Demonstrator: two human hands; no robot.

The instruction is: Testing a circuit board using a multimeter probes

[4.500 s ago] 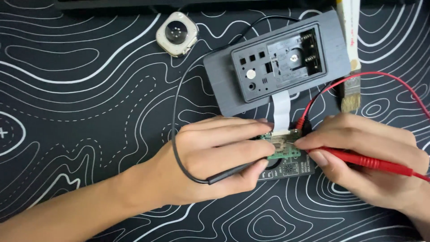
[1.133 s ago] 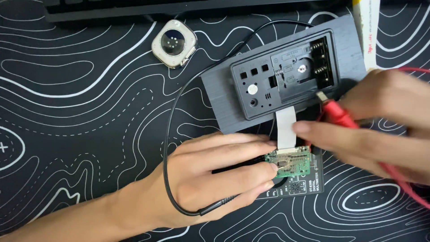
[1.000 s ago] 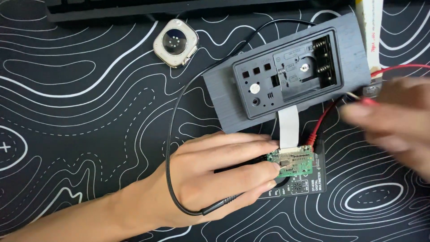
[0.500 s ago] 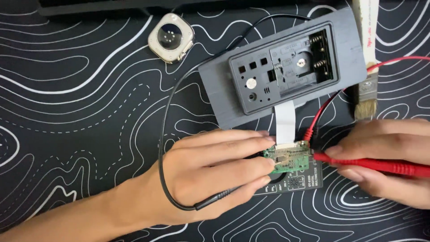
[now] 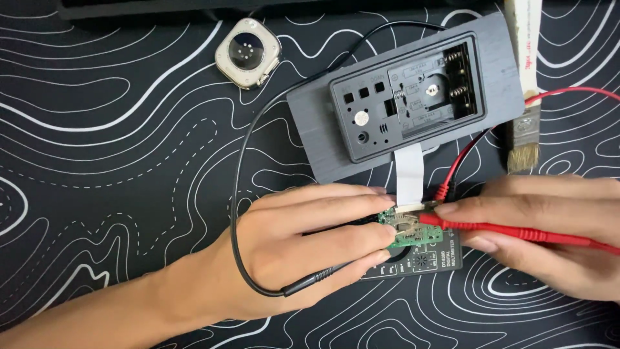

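Observation:
My left hand [image 5: 303,245] grips a black test probe, its fingertips resting on a small green circuit board [image 5: 408,231]. In my right hand [image 5: 549,226] lies a red test probe [image 5: 516,232], whose tip touches the same board. A white ribbon cable [image 5: 409,174] links the board to a grey rectangular device [image 5: 407,97] lying face down, with its battery bay open. Under the board sits a black multimeter [image 5: 426,262], mostly hidden by my hands.
A square watch body [image 5: 248,53] without a strap lies at the upper left. A small paintbrush [image 5: 524,129] rests at the device's right end. The black lead [image 5: 258,148] loops around my left hand; the red lead [image 5: 568,92] runs off right. A black mat with white contour lines [image 5: 97,129] covers the surface.
My right hand lifted the red probe up toward the device's right end, then came back down and set the tip on the green board. My left hand barely moved.

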